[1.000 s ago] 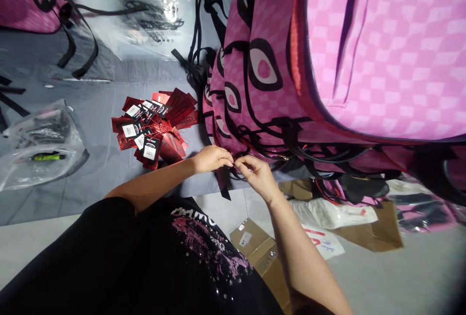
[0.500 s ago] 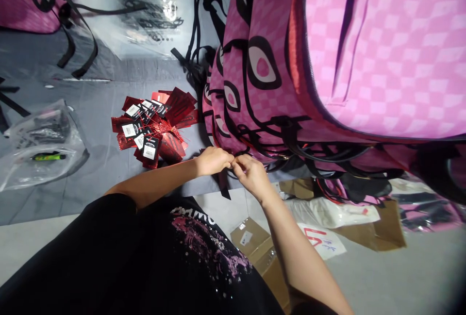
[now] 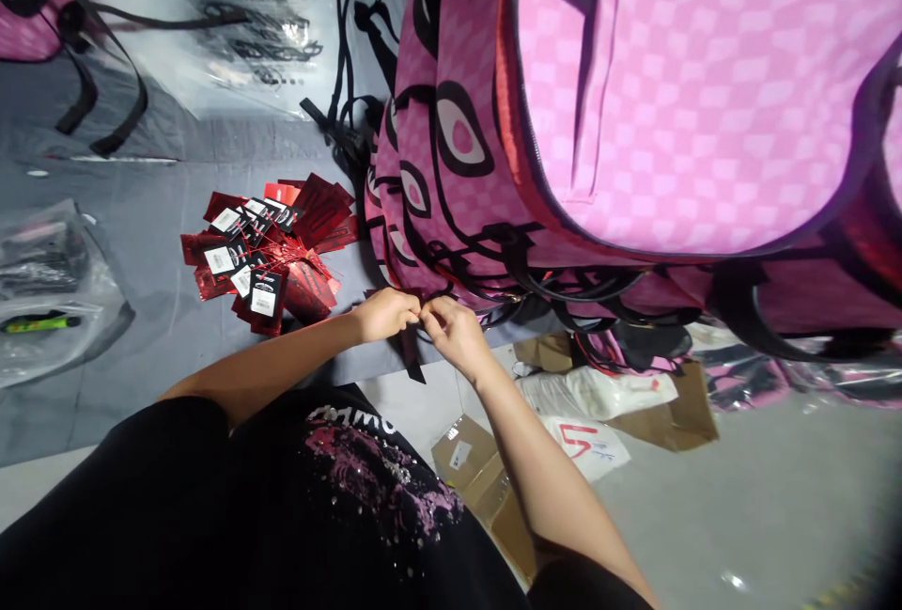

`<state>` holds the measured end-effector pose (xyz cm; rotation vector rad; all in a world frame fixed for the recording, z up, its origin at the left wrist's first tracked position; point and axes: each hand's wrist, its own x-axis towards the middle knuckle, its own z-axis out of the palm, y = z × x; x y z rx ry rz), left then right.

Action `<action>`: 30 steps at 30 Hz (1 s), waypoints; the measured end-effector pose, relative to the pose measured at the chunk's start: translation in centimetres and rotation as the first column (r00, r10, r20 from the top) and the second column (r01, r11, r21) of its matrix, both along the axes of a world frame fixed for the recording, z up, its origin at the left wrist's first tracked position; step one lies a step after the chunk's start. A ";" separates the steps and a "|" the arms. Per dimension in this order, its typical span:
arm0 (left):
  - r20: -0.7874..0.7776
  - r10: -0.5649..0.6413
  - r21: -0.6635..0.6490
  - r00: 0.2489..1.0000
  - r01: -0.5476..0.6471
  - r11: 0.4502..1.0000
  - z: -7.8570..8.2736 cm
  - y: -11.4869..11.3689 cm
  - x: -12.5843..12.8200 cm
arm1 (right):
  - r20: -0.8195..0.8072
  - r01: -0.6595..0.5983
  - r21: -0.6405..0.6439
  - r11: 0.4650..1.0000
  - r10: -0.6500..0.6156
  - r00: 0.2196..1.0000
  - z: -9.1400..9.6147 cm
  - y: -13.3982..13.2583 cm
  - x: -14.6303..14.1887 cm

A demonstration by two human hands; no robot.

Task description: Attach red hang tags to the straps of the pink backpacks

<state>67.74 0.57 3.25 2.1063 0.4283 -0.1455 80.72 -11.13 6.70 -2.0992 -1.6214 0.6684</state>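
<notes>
My left hand [image 3: 386, 314] and my right hand [image 3: 455, 333] meet fingertip to fingertip at the near edge of the table, both in a pinch. Whatever lies between the fingertips is too small to make out. Right beside them stands a pink checkered backpack [image 3: 465, 131] with eye patterns, black straps and red trim, one of several in a row. A dark strap [image 3: 412, 353] hangs down just below my hands. To the left of my hands lies a fanned pile of red and black hang tags [image 3: 310, 215], with white barcode stickers and red strings.
A clear plastic bag [image 3: 53, 295] with a green marker [image 3: 40, 322] lies at the left. More plastic packaging [image 3: 232, 27] is at the back. Open cardboard boxes [image 3: 469, 460] and a white package [image 3: 592, 394] are on the floor below the table edge.
The view has shifted to the right, so everything sits further left in the picture. My hands keep the same fingertip-to-fingertip pinch beside the backpacks; the tag pile looks unchanged.
</notes>
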 end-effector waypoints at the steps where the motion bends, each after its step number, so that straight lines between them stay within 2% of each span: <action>1: -0.008 0.011 0.013 1.000 -0.010 1.000 0.1 0.0 0.0 | 0.003 -0.009 -0.006 1.000 0.009 1.000 0.0 0.0 0.0; 5: -0.051 0.069 0.108 0.996 -0.063 0.992 0.9 -0.3 0.4 | 0.023 -0.028 -0.029 0.999 0.029 0.999 -0.2 -0.2 0.0; 9: -0.069 0.076 0.163 0.995 -0.064 0.985 1.4 -0.4 0.6 | 0.040 -0.029 -0.041 0.999 0.031 0.999 -0.3 -0.3 0.0; 16: 0.003 0.057 0.156 0.998 -0.057 0.986 -0.2 -1.0 0.5 | 0.072 -0.035 -0.070 0.997 0.040 0.997 -0.4 -0.1 -0.1; 22: 0.076 0.013 0.071 0.997 -0.018 0.997 -1.3 -0.4 0.1 | 0.106 -0.003 -0.102 0.995 0.013 0.994 -0.5 -0.1 -0.4; 25: 0.074 0.019 0.069 0.997 -0.024 0.997 -1.3 -0.4 0.0 | 0.114 0.001 -0.114 0.994 0.012 0.993 -0.4 -0.1 -0.6; 30: 0.060 0.102 0.118 0.993 -0.109 0.987 -0.7 -1.0 0.0 | 0.103 0.029 -0.112 0.993 -0.018 0.995 -0.4 -0.3 -0.7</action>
